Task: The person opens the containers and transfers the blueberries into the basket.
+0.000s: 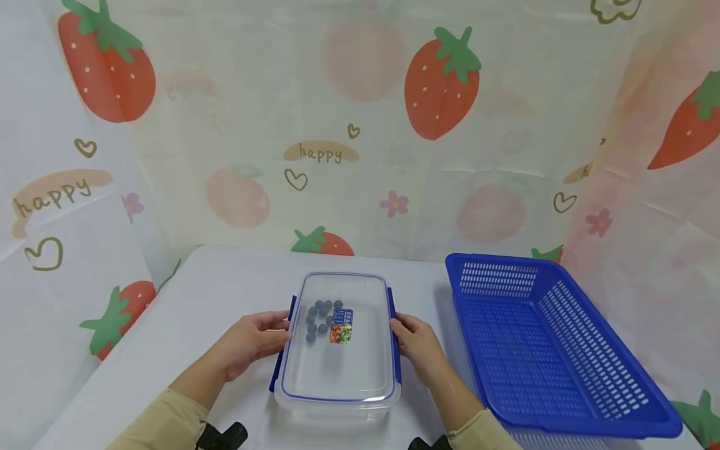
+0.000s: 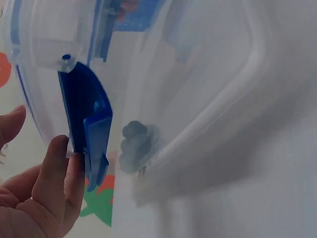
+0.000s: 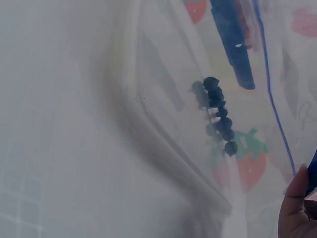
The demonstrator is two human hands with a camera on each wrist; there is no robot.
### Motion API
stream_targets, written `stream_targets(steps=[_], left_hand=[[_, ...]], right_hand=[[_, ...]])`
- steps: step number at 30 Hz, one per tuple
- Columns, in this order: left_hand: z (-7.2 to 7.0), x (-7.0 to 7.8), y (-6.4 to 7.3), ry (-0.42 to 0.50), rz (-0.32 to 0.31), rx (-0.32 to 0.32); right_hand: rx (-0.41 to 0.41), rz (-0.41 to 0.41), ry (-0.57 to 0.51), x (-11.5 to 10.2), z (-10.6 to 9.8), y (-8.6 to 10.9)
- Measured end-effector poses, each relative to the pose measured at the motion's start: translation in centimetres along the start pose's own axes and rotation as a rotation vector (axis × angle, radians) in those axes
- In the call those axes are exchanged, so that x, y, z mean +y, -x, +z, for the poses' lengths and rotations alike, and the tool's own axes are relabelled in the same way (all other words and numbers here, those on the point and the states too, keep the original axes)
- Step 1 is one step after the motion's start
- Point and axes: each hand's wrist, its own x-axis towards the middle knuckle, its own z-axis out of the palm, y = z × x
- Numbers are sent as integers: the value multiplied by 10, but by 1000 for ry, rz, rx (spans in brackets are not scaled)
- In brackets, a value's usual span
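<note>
A clear plastic food container (image 1: 360, 375) with a blue-edged lid stands lengthwise between my hands on the white table. Several blueberries (image 1: 311, 328) show through the lid, toward its left side. My left hand (image 1: 255, 340) is at the container's left side; its fingertips touch the blue side latch (image 2: 96, 124), which sticks outward, while the thumb is apart from it. On the other side, my right hand (image 1: 419, 347) has its thumb and fingers against the right blue latch (image 1: 393, 325). That hand is mostly cut off in the right wrist view.
A large blue plastic basket (image 1: 523, 362) with slotted walls stands on the right of the white table (image 1: 225, 275), close to my right forearm. A cloth backdrop (image 1: 360, 112) printed with strawberries rises behind the table and along both sides. A small label (image 1: 341, 326) sits on the lid.
</note>
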Motion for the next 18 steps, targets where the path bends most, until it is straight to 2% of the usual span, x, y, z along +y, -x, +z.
stream_targets(steps=[7,18], left_hand=[[8,1,2,-9,4,16],[7,0,0,-32,-13,47]], right_hand=[[17,-6,12,-2,1,1],[36,-40,48,-2,2,0]])
